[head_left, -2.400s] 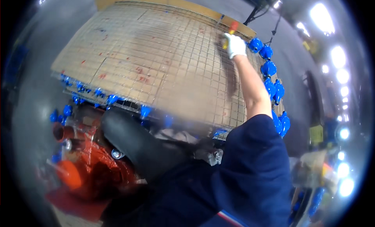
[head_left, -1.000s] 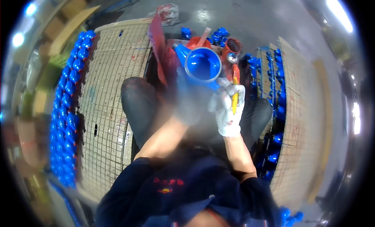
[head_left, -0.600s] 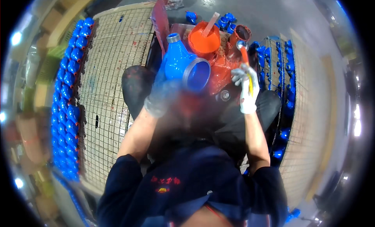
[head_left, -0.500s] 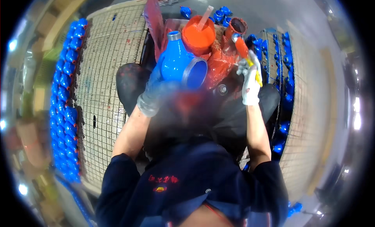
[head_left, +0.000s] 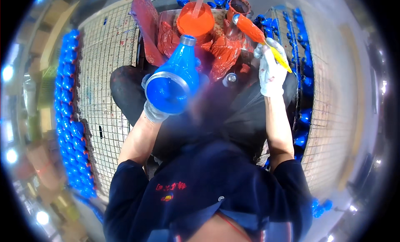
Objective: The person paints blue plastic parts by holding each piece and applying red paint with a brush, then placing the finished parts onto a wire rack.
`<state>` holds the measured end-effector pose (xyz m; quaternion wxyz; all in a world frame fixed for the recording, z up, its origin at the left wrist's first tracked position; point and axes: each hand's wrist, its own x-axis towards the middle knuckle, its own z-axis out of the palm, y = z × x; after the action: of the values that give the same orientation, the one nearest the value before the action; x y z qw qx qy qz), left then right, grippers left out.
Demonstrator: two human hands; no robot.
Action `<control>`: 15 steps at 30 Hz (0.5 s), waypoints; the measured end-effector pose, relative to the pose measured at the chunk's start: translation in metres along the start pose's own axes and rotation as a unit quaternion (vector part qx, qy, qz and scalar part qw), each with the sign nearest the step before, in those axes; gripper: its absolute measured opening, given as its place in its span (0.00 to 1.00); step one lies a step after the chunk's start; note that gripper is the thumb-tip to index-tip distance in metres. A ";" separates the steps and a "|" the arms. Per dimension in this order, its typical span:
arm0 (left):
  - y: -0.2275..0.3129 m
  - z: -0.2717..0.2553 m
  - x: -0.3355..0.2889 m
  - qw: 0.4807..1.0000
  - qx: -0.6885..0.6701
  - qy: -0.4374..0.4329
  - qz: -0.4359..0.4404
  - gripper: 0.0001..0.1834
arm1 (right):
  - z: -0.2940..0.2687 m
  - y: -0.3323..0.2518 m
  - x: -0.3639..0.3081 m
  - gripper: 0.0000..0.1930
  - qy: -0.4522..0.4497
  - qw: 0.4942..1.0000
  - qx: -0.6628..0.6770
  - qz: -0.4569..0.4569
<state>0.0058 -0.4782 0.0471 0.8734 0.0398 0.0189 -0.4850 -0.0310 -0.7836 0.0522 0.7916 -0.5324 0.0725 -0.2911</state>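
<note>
My left hand [head_left: 155, 111], partly hidden, clasps the blue fitting [head_left: 183, 71] just beyond it; my right hand [head_left: 272, 74] pinches the yellow-handled tool [head_left: 253, 31]. A loose left grip on that glossy curve could drop the fitting.

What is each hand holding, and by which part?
Left hand: blue fitting, by the body near its wide mouth, grip partly hidden. Right hand: red-and-yellow tool, held near where red meets yellow.

A wire-grid rack [head_left: 109, 71] stands at left, with blurred brown boxes [head_left: 43, 160] and bright lights [head_left: 11, 155] farther left.
</note>
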 end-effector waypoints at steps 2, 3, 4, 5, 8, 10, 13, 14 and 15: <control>-0.003 0.005 0.001 0.999 0.045 -0.025 -0.005 0.38 | -0.005 0.007 -0.006 0.14 0.019 1.000 0.006 0.009; -0.006 0.007 0.001 0.996 0.084 -0.017 0.011 0.44 | -0.007 0.009 -0.008 0.14 0.035 0.999 0.012 0.017; -0.009 0.010 0.002 0.992 0.123 -0.009 0.028 0.50 | -0.009 0.010 -0.012 0.14 0.041 0.999 0.028 0.014; -0.012 0.014 0.001 0.986 0.163 0.000 0.046 0.56 | -0.008 0.008 -0.015 0.14 0.042 0.999 0.028 0.014; -0.007 0.033 0.006 0.948 0.312 0.004 0.069 0.66 | -0.007 0.002 -0.021 0.14 0.046 0.997 0.063 0.011; 0.003 0.034 0.009 0.882 0.467 0.006 0.068 0.71 | -0.007 -0.007 -0.023 0.13 0.052 0.996 0.074 0.012; 0.002 0.035 0.008 0.842 0.531 0.031 0.086 0.72 | -0.001 -0.025 -0.024 0.13 0.037 0.995 0.090 -0.013; 0.001 0.040 0.009 0.838 0.539 0.025 0.084 0.72 | -0.001 -0.030 -0.023 0.13 0.025 0.996 0.083 -0.024; -0.001 0.044 0.010 0.833 0.546 0.020 0.082 0.72 | -0.001 -0.035 -0.022 0.13 0.013 0.996 0.076 -0.035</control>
<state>0.0105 -0.4913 0.0901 0.7459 0.5214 -0.2346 -0.3417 -0.0627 -0.7821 0.0786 0.8179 -0.4692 0.0415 -0.3305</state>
